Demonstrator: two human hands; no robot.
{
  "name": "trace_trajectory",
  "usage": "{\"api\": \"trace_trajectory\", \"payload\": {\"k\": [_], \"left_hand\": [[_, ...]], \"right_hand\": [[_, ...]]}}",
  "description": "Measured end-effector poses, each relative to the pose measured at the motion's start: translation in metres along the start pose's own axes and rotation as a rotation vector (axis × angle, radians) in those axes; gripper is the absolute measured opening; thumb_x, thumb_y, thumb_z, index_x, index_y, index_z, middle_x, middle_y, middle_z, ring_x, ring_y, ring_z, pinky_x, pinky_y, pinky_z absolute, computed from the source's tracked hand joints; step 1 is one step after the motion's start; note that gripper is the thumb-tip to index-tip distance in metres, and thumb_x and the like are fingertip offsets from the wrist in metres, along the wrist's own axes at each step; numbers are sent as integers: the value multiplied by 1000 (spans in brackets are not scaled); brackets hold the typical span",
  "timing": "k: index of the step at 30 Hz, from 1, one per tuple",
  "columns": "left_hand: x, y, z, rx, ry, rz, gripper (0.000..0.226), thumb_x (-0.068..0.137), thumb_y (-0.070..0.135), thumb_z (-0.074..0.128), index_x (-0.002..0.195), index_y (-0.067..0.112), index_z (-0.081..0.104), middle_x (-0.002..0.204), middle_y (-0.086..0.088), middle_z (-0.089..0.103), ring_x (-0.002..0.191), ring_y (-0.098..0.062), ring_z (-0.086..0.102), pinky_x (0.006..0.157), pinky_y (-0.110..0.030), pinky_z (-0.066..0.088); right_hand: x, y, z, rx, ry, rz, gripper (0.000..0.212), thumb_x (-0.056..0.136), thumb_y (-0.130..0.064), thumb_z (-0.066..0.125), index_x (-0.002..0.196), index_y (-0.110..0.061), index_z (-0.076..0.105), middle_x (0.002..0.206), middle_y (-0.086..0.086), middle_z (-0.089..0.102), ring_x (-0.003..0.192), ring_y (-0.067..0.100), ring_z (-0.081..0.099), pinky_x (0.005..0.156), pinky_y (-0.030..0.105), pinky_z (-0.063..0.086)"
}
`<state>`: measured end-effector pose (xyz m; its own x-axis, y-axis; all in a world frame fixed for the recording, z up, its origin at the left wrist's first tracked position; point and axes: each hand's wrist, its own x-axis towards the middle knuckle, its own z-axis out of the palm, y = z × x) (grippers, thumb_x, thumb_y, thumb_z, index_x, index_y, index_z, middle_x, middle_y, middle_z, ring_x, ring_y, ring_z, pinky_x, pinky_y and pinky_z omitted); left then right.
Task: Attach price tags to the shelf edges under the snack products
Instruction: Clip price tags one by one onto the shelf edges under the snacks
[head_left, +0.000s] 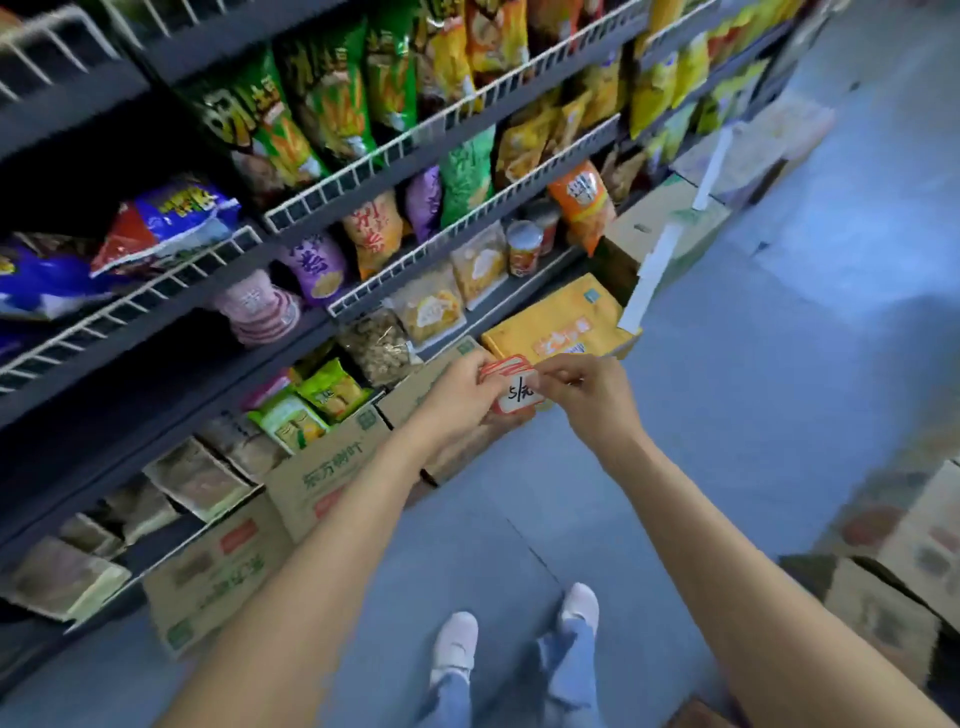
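My left hand (460, 392) grips a small stack of red-bordered white price tags (511, 385) out in front of me, above the floor. The top tag carries handwritten black marks. My right hand (589, 392) pinches the right edge of that top tag. Both hands are held away from the shelves. Dark shelves with white wire edge rails (415, 137) run up the left side, full of snack bags in green (332, 104), yellow, purple and orange. I see no tag on the shelf edges in view.
Cardboard boxes (332, 470) stand on the floor along the shelf base, and a yellow box (558, 325) lies just beyond my hands. More cartons (914, 545) sit at the right. My feet (457, 644) stand on grey-blue floor.
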<state>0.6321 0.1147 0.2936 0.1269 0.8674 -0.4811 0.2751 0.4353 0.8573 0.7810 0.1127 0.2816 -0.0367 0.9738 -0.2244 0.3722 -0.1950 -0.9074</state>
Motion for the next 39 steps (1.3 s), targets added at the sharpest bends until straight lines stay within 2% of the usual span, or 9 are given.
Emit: {"api": "trace_trajectory", "payload": {"k": [3, 6, 10, 15, 23, 27, 31, 35, 39], "left_hand": [[9, 17, -27, -30, 42, 7, 9, 96, 9, 46, 88, 12, 50, 74, 0, 57, 53, -4, 65, 45, -14, 49], [23, 18, -48, -3, 137, 33, 12, 97, 11, 47, 88, 15, 54, 74, 2, 57, 61, -1, 66, 61, -22, 57], [49, 17, -68, 16, 308, 47, 9, 97, 12, 47, 95, 11, 56, 79, 2, 60, 62, -7, 68, 60, -21, 55], [97, 14, -89, 7, 407, 40, 10, 94, 21, 53, 97, 14, 59, 96, -8, 66, 87, -28, 69, 83, -49, 53], [175, 17, -101, -103, 501, -12, 27, 91, 18, 58, 116, 8, 58, 106, -7, 65, 92, -19, 64, 80, -35, 56], [217, 17, -90, -242, 550, -24, 22, 94, 11, 53, 114, 3, 55, 95, -3, 60, 69, -3, 61, 52, -8, 48], [259, 12, -73, -339, 633, -51, 20, 95, 10, 52, 114, 7, 54, 96, 2, 59, 66, 2, 61, 53, -6, 47], [308, 3, -58, -387, 643, -58, 15, 94, 9, 52, 109, 8, 54, 102, -6, 60, 88, -13, 62, 61, -15, 56], [352, -20, -52, -235, 718, -55, 24, 94, 14, 53, 116, 7, 57, 104, -2, 63, 89, -12, 63, 68, -20, 57]], "right_hand": [[41, -24, 5, -84, -150, -90, 6, 83, -18, 69, 79, -17, 73, 69, -4, 67, 65, 9, 57, 65, 30, 43], [78, -40, 18, -187, -263, -166, 9, 85, -20, 67, 87, -15, 75, 77, 0, 68, 70, 11, 58, 67, 27, 43], [118, -52, 40, -188, -355, -211, 10, 87, -14, 65, 91, -13, 74, 69, -14, 62, 61, -4, 55, 59, 10, 39], [176, -53, 56, -161, -369, -135, 10, 89, -14, 62, 93, -16, 71, 46, -15, 52, 39, 2, 42, 42, 11, 34], [272, -43, 66, -237, -436, -118, 12, 88, -11, 63, 99, -14, 68, 55, -6, 56, 35, 0, 43, 41, 8, 33], [323, -23, 61, -256, -449, -104, 7, 88, -10, 63, 86, -8, 69, 54, -1, 59, 34, 1, 41, 44, 14, 35], [371, 1, 51, -280, -541, -99, 11, 89, -10, 60, 83, -15, 67, 67, 19, 62, 38, 3, 37, 47, 18, 35], [413, 26, 44, -292, -565, -134, 13, 90, -8, 57, 85, -14, 68, 56, -6, 53, 48, 6, 40, 50, 18, 34], [448, 58, 51, -299, -554, -181, 9, 89, -10, 60, 90, -10, 69, 68, -5, 59, 56, 6, 48, 62, 26, 41]]}}
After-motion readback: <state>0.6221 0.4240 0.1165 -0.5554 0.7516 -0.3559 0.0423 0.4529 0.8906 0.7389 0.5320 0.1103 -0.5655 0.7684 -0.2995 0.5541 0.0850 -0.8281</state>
